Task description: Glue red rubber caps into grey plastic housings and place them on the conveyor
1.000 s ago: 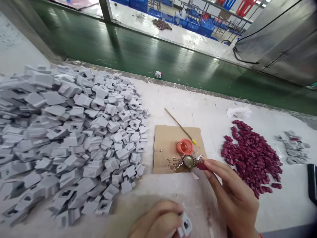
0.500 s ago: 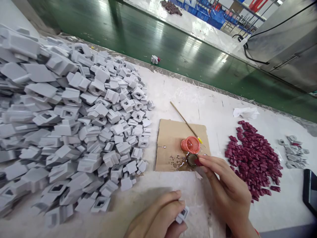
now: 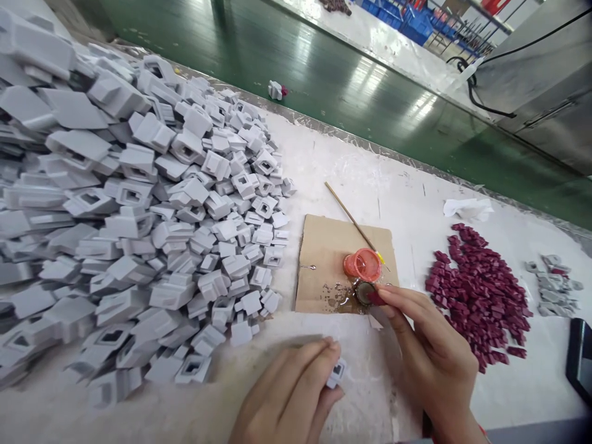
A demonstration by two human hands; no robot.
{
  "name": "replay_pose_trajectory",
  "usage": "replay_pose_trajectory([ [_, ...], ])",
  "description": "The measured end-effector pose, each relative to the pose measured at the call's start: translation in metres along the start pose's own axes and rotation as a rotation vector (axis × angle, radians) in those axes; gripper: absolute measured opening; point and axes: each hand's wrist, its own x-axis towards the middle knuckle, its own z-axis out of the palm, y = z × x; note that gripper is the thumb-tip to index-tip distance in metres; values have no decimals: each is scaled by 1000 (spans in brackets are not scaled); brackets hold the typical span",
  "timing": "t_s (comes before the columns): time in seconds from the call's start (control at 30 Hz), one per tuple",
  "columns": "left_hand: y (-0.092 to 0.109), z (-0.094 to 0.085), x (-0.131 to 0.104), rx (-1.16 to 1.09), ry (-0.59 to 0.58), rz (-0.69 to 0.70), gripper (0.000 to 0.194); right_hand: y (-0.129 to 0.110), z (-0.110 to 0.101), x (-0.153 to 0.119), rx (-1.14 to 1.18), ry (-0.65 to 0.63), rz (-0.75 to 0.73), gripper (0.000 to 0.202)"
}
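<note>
My left hand (image 3: pixel 293 391) is closed around a grey plastic block (image 3: pixel 337 374) with a square opening in its end, low over the table. Between the thumb and fingertips of my right hand (image 3: pixel 425 345) is a small maroon piece (image 3: pixel 374 298). That piece is at the rim of a small round cap (image 3: pixel 365 293) with dark, wet-looking contents. A red cup (image 3: pixel 356 265) of clear liquid stands just behind the cap. Both rest on a cardboard square (image 3: pixel 324 246) with wet stains. A thin brush (image 3: pixel 351 219) with a yellow band lies across its far edge.
A large heap of grey blocks (image 3: pixel 161 234) fills the left side. Maroon pieces (image 3: pixel 485 302) form a pile on the right, near a small grey group (image 3: pixel 555 287) and white tissue (image 3: pixel 468 208). Behind runs a green conveyor belt (image 3: pixel 324 80) carrying one grey-and-maroon part (image 3: pixel 276 90).
The view has shifted slightly. My left hand has turned a little with the grey block in it. My right hand still holds the maroon piece at the cap, which now looks tilted.
</note>
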Motion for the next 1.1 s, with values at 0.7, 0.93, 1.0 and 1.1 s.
replay_pose_trajectory([
  [0.7,-7,-5,3,-78,-62,45,29,-38,3,-23,207,-127,-82,42],
  [0.93,-5,-6,4,-75,-52,47,26,-33,0,-25,153,-199,-194,46],
  [1.0,-6,-7,4,-70,-50,58,26,-34,1,-25,152,-212,-218,42],
  [1.1,-9,-5,3,-47,-71,79,26,-37,2,-26,177,-254,-233,34],
])
